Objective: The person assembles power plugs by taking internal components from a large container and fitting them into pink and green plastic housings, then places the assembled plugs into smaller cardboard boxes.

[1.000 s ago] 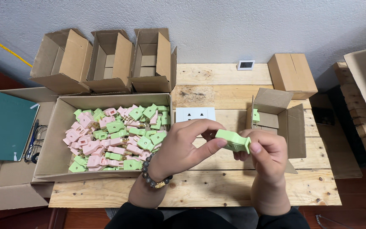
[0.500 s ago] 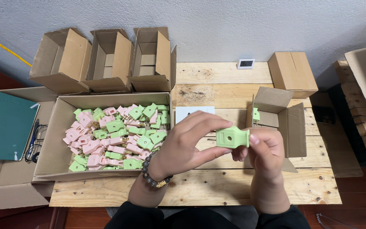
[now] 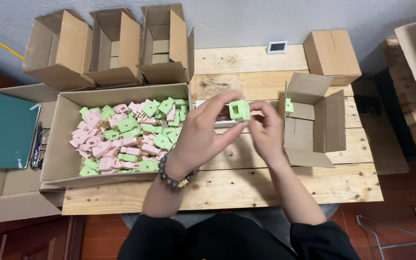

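From the head view, both hands are raised above the middle of a pale wooden bench (image 3: 266, 188). The left hand (image 3: 201, 139), with a dark bead bracelet (image 3: 172, 178) at the wrist, pinches a small light-green plastic plug (image 3: 240, 110) between thumb and fingertips, so its fingers are closed on that piece. The right hand (image 3: 267, 130) sits just beside it, fingers curled toward the plug's right side; whether they actually touch it cannot be told from here. The plug is held in the air, over a white flat piece (image 3: 207, 103) lying on the bench, between the two nearest boxes.

To the left lies a large open cardboard box (image 3: 63, 163) filled with a jumble of pink and green plugs (image 3: 126, 137). To the right stands a small open cardboard box (image 3: 314, 123), and one green piece (image 3: 289, 106) shows at its left flap. Along the far edge, three empty cardboard boxes (image 3: 116, 48) stand side by side, with a closed cardboard box (image 3: 332, 54) and a small white device (image 3: 277, 46) near it. At far left, a green folder (image 3: 1, 130) rests in another carton.
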